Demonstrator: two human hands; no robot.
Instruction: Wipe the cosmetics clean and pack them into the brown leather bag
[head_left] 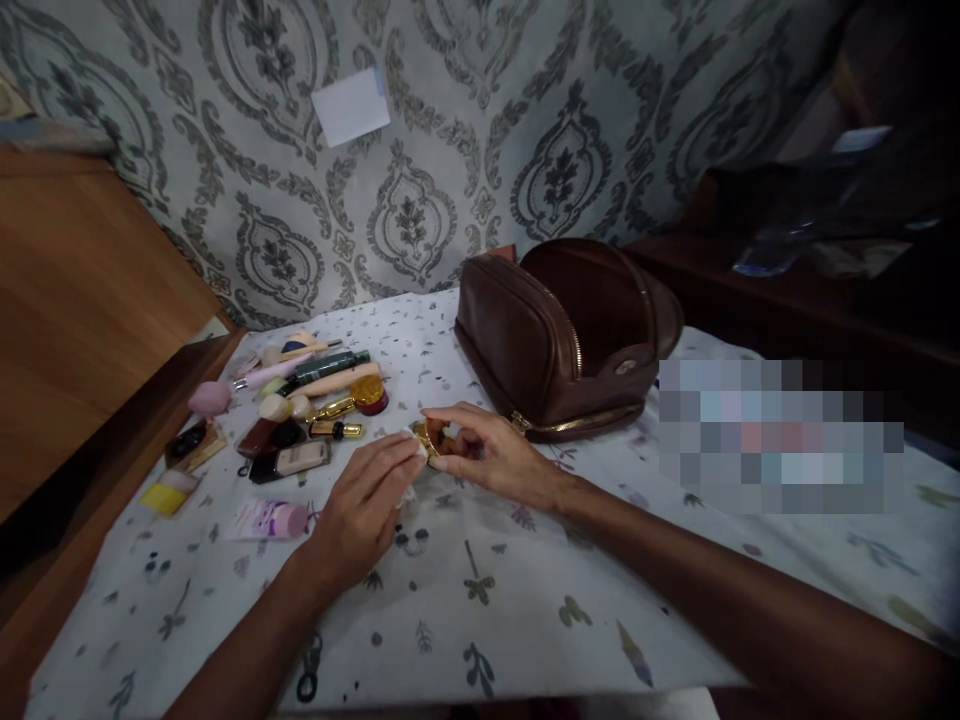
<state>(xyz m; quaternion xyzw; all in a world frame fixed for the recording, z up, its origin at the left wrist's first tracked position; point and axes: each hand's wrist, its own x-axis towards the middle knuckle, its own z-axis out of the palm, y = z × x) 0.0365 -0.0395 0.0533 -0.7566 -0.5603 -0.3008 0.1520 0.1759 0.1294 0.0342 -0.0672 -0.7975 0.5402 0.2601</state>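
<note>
Right hand (pixel 499 455): curves thumb and fingers into a partly open ring, gripping a small gold-rimmed piece (pixel 430 440) at its right side, above the middle of the table, to the front left of the bag; hard to tell what kind of piece. Left hand (pixel 367 500): keeps fingers together and slightly bent, pressing a crumpled white wipe (pixel 407 496) to the opposite side of the same piece.

Brown bag (pixel 510 340): stands beyond the right hand, gold zip undone, mouth wide; shows a shadowed brown inside, too dark to tell contents.

To the left, on a white printed tablecloth (pixel 420 600), a loose cluster of containers: round jar (pixel 370 396), gold on top, reddish below, contents hidden; bottle (pixel 302 459), lying on its side, black-capped, beige showing through the wall; dark green tube (pixel 324 369) beside a peach tube (pixel 335 382); nearest the front, pink-capped tube (pixel 264 520), lying flat, contents hidden.
</note>
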